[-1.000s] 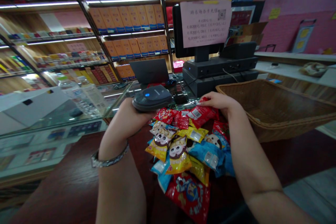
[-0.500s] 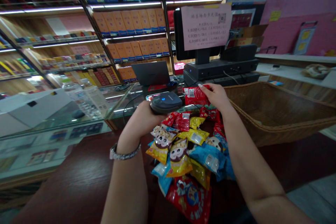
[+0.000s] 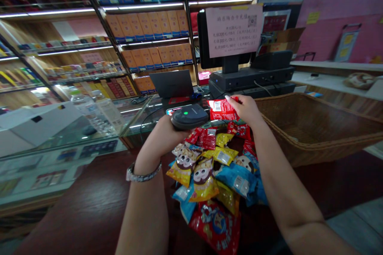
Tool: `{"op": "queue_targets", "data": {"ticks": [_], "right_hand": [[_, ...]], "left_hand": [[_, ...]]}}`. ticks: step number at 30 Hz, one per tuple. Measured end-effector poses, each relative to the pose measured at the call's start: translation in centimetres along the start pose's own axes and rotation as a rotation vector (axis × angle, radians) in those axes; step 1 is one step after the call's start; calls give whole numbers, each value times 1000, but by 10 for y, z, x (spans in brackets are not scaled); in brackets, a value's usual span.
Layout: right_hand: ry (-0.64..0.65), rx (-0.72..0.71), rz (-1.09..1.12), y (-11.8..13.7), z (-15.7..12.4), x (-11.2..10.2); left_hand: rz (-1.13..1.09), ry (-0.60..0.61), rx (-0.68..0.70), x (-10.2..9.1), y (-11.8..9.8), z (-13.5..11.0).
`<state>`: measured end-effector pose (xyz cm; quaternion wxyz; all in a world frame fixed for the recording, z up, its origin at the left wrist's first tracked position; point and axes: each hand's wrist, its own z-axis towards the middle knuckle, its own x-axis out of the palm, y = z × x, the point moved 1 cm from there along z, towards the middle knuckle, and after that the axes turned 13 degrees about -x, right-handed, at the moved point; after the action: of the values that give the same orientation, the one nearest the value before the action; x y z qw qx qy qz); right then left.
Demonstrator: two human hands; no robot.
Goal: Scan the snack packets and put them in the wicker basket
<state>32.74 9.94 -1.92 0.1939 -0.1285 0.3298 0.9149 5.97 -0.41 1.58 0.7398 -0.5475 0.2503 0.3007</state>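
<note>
A dark barcode scanner (image 3: pixel 190 117) with a green light on top is gripped in my left hand (image 3: pixel 167 135), its head turned to the right. Just right of it, my right hand (image 3: pixel 247 109) pinches a red snack packet (image 3: pixel 222 110) by its right end. The packet's white barcode label faces the scanner and its surface is brightly lit. Below both hands lies a heap of snack packets: yellow ones with a cartoon face (image 3: pixel 205 179), blue ones (image 3: pixel 237 179), small red ones (image 3: pixel 207 138) and a large red bag (image 3: pixel 217 225) at the near end.
To the right stands a wicker basket (image 3: pixel 326 147). Behind are a monitor with a paper sign (image 3: pixel 235 32) and a laptop (image 3: pixel 172 83). Plastic bottles (image 3: pixel 92 111) and a white box (image 3: pixel 38 123) stand on the glass counter at left. Stocked shelves line the back.
The scanner's light has turned from blue to green, and the red packet now looks brightly lit. Both hands have stayed nearly in place.
</note>
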Motion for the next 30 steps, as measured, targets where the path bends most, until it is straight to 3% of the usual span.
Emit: {"op": "queue_targets", "data": {"ticks": [5,8,12,15,17,20,23,25,30], "right_hand": [[14,21,-6,1,0,-1],[-17,16,-117,4,1,-12],[-256,102,-469,14,-3,-50],[-444,258,-694,19,-12,-85],[-498,367,-787,18,-19,-105],[-425,522,-808,7,-26,-124],[-225,610,-788,-2,-28,-127],[-109,578,-773,-2,-27,-124],[68,343,-563,13,-20,-97]], "left_hand": [[16,1,-9,-3,-1,-3],[10,-10,14,-4,-4,-3],[-3,-11,29,-7,-5,-4],[-9,7,1,-8,-3,-5],[-9,9,-20,-10,-3,-6],[-6,2,-41,-11,-3,-8],[-6,3,-34,-13,-4,-9],[-3,-9,-29,-15,-4,-9],[-11,-59,-74,-18,4,-10]]}}
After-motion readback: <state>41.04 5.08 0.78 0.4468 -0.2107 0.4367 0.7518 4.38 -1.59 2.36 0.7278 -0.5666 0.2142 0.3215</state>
